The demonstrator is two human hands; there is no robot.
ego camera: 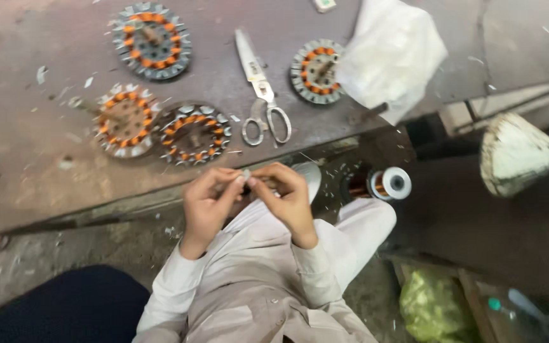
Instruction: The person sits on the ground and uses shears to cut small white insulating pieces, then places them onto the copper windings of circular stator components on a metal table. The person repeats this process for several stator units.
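Viewpoint: looking down from the wearer's head at two bare hands raised in front of the body, with a low dark work surface beyond them.
Clothing: pale beige sleeves and a pale garment fill the lower middle; a dark blue shape lies at lower left.
Left hand (208,206): held up at chest height, fingers curled inward, thumb and forefinger pressed together on a small pale piece (246,174).
Right hand (287,197): facing the left hand, fingertips touching it, thumb and forefinger pinching the same piece from the other side.
Small pale piece: a tiny whitish bit held between the fingertips of both hands, above the lap; too small and blurred to tell what it is.
Wire spool (390,183): a white-flanged reel of copper-coloured wire, just to the right of the hands, below the surface's edge.
Green bag (432,306): crumpled, at lower right, in a wooden box.
Work surface (33,146): dark brown, scuffed, littered with small scraps.
Nearest wound stators: two round metal cores with orange coils, one (124,120) beside the other (194,134), just beyond the hands.
Scissors (263,89): large, metal, handles toward the hands, blades pointing away.
Third stator (316,70): right of the scissors, partly under a white plastic sheet (392,54).
Farthest stator (152,40): at upper left, well apart from the hands.
Pale object (517,154): rounded and blurred, at far right.
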